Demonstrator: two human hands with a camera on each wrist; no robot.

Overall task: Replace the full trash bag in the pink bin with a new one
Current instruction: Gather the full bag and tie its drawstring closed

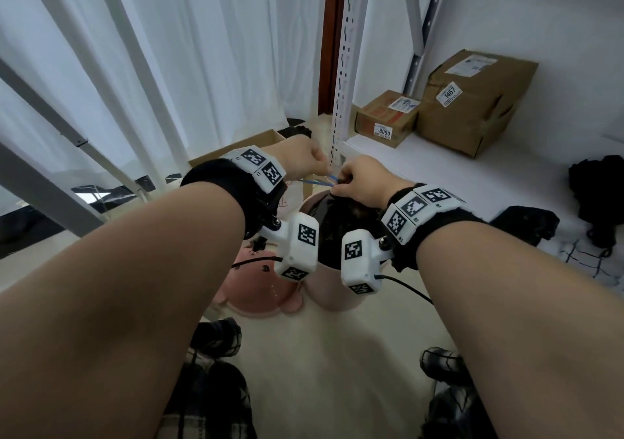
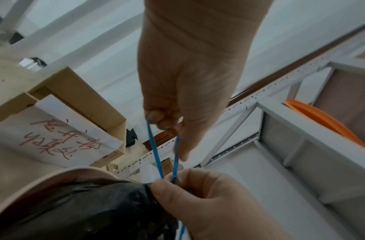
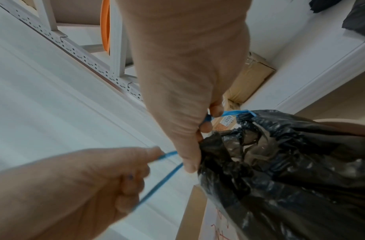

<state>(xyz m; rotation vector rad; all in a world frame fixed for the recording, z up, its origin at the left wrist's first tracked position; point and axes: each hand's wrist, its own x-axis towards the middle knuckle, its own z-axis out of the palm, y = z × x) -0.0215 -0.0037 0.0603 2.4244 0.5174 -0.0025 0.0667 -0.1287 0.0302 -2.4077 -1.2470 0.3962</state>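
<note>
The pink bin (image 1: 332, 291) stands on the floor with a full black trash bag (image 1: 337, 225) in it. The bag's mouth (image 3: 245, 128) is gathered. A blue drawstring (image 2: 155, 149) runs taut between my two hands above the bin's far rim (image 2: 33, 183). My left hand (image 1: 312, 165) pinches the string's loop (image 3: 167, 177) in curled fingers and holds it away from the bag. My right hand (image 1: 351, 180) grips the drawstring right at the bag's neck (image 2: 148, 186), with the string round one finger (image 3: 215, 110). The pink lid (image 1: 256, 283) lies on the floor left of the bin.
A perforated metal shelf post (image 1: 342, 77) rises just behind my hands. Two cardboard boxes (image 1: 472, 100) sit on the white shelf at right. An open box with a handwritten paper (image 2: 54, 134) stands behind the bin. White curtains hang at left, and dark clothing (image 1: 523, 222) lies about.
</note>
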